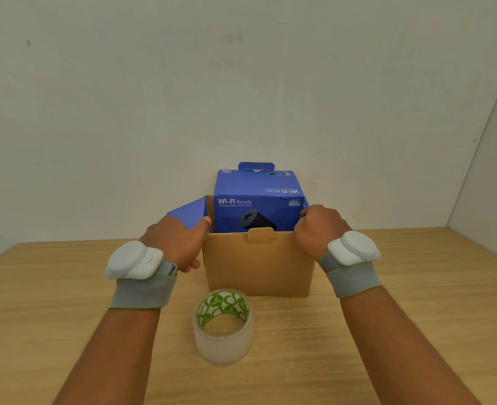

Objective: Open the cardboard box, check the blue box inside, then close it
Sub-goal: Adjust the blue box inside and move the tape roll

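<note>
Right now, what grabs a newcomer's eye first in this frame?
The bright blue box marked "WI-FI Ready" stands out most, rising out of the open cardboard box at the centre of the wooden table. The left hand and right hand sit at the box's two top corners, each wrist strapped with a white device. A roll of clear tape with a green-printed core sits just in front of the box, nearest the camera.

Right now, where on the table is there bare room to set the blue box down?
The table is bare right of the cardboard box and the right hand, and bare left of the left hand. The middle front is crowded: the tape roll sits just before the box, between both forearms.
</note>
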The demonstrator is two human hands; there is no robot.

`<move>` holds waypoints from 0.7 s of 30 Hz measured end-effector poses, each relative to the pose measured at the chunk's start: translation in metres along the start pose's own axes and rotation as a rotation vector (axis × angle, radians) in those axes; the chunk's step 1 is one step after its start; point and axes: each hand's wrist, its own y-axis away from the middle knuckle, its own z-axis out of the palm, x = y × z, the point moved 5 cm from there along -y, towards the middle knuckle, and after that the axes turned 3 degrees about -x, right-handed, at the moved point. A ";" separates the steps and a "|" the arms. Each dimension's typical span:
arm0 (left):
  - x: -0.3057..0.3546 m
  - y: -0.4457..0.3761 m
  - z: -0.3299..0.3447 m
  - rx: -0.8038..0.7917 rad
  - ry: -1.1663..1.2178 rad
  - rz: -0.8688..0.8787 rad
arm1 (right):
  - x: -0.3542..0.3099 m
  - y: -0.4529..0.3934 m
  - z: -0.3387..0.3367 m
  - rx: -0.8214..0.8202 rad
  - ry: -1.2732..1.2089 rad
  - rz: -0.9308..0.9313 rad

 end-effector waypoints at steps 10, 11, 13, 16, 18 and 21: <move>0.001 -0.006 0.030 -0.036 0.236 0.095 | -0.008 0.006 0.006 0.057 -0.046 0.023; 0.001 -0.006 0.031 -0.033 0.259 0.097 | -0.008 0.006 0.007 0.065 -0.053 0.026; 0.002 -0.006 0.032 -0.040 0.295 0.098 | -0.006 0.003 0.008 0.062 -0.062 0.017; -0.002 -0.009 0.027 -0.047 0.311 0.079 | -0.003 0.000 0.008 0.029 -0.071 0.021; -0.003 -0.009 0.023 -0.018 0.259 0.079 | -0.001 -0.001 0.005 0.047 -0.060 0.049; -0.003 -0.007 0.016 0.078 0.143 0.069 | -0.002 0.001 -0.003 0.129 -0.017 0.058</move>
